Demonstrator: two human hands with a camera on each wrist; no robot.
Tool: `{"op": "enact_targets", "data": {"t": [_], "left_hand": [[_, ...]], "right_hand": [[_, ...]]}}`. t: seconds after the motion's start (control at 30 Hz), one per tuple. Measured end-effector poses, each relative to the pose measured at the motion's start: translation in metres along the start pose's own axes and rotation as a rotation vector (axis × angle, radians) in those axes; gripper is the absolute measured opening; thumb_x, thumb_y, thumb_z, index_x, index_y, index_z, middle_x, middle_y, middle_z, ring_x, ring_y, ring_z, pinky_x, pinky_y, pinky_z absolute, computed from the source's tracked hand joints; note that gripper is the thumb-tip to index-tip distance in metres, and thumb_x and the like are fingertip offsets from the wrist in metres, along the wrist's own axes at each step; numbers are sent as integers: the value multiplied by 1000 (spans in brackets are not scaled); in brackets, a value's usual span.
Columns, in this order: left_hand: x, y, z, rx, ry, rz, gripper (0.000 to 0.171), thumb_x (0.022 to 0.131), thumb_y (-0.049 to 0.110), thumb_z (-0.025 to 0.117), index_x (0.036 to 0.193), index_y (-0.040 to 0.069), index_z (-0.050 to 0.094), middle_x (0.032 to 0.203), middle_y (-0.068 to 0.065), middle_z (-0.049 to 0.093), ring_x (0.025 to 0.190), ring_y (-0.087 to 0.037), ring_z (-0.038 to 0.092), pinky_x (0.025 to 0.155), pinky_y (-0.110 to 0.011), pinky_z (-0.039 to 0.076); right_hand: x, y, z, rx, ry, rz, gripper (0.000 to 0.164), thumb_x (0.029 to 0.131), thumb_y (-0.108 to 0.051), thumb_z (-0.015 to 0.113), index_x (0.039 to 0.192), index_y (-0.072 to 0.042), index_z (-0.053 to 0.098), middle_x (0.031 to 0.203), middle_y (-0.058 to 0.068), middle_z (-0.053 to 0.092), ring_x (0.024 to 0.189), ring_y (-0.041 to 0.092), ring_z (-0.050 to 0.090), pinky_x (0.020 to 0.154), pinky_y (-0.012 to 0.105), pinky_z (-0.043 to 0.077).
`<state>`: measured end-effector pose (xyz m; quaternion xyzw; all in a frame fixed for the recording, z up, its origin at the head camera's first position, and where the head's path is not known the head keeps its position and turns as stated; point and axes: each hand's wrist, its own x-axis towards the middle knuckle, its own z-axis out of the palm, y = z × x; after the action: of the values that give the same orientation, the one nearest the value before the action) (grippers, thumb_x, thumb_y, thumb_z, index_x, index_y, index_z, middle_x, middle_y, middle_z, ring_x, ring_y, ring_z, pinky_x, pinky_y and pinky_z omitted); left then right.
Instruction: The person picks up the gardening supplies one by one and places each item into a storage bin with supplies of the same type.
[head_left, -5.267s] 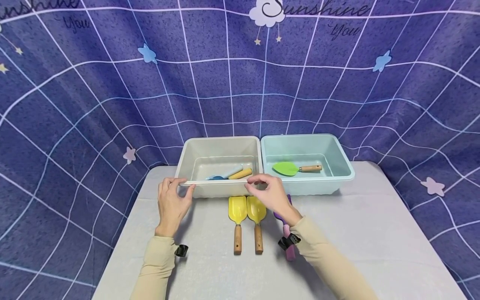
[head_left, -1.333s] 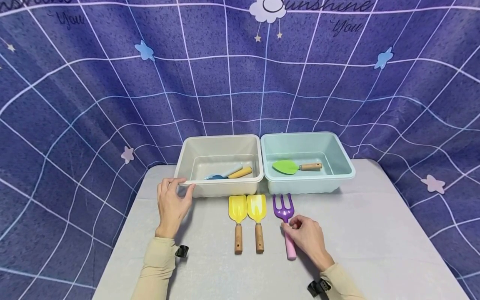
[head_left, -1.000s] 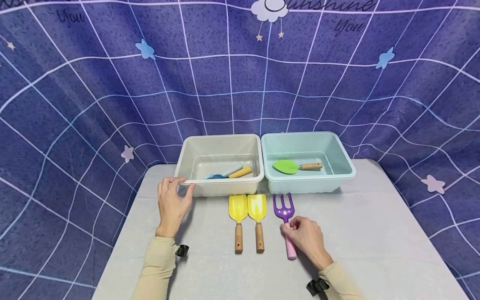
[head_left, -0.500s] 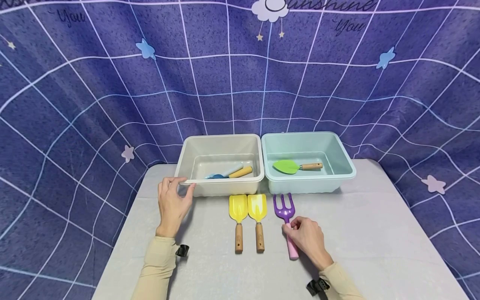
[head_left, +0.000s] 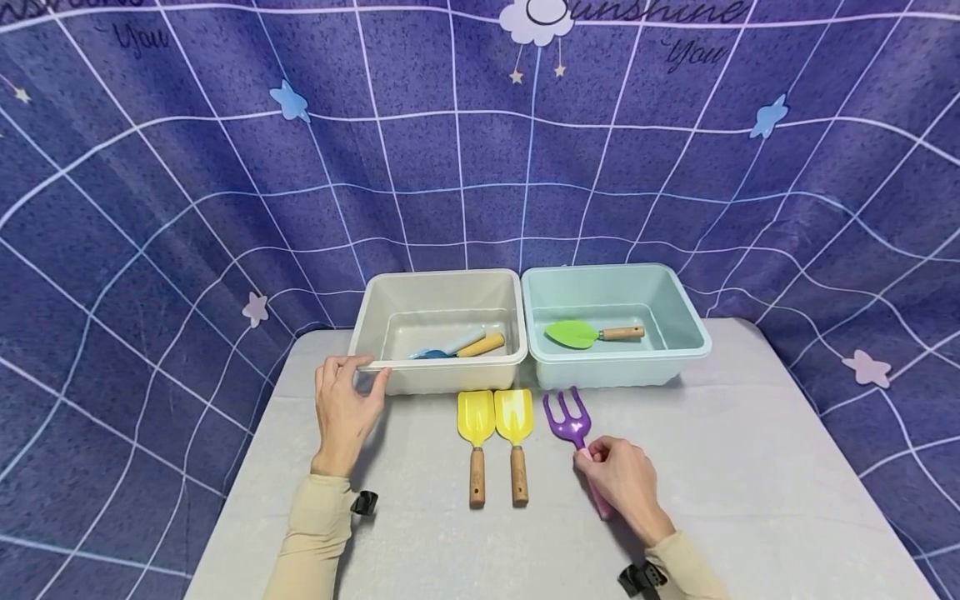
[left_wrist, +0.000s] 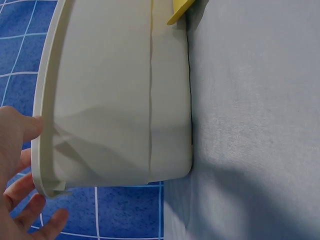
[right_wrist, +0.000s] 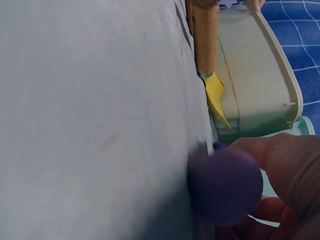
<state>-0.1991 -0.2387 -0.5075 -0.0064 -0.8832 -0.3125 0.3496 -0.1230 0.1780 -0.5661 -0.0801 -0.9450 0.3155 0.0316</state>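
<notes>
Fork (head_left: 571,428), purple with a pink handle (head_left: 601,502), is in front of the pale-blue tub (head_left: 615,372), right of two yellow shovels (head_left: 476,418); the right hand (head_left: 622,482) pinches its handle between thumb and fingers; the left hand (head_left: 347,414) grips the grey tub (head_left: 450,381) at its near-left corner.

The toy-like garden fork with three shiny purple prongs and a long pink handle (head_left: 573,428) is below the middle of the head view, a bit to the right. It slants: its prongs point up and left, its handle down and right. The off-white plastic box with a smooth rim (head_left: 435,382) sits upright near the middle, open on top.
</notes>
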Motion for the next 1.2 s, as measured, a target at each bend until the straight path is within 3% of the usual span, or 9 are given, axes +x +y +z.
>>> {"op": "enact_targets", "data": {"t": [0.37,0.87,1.2], "left_hand": [[-1,-1,0,-1,6,-1,36,86,28,88,110,3,77,109,-21,61,106,-45,54,94,-54,42],[-1,-2,1,-3,3,5,37,86,28,88,110,3,77,110,-21,61,106,-45,54,94,-54,41],[0,-2,1,1,3,7,37,87,28,88,111,3,77,110,-21,61,106,-45,54,94,-54,42]], "right_hand": [[0,12,-5,23,36,-24,10,82,-34,83,85,-26,80,71,-12,72,62,8,59,60,32,45],[2,19,-12,93,89,-83,19,81,-28,86,97,-17,85,73,-5,73,65,9,61,64,30,47],[5,27,-14,129,107,-221,17,83,-25,89,98,-17,86,78,-7,77,64,1,59,61,24,48]]}}
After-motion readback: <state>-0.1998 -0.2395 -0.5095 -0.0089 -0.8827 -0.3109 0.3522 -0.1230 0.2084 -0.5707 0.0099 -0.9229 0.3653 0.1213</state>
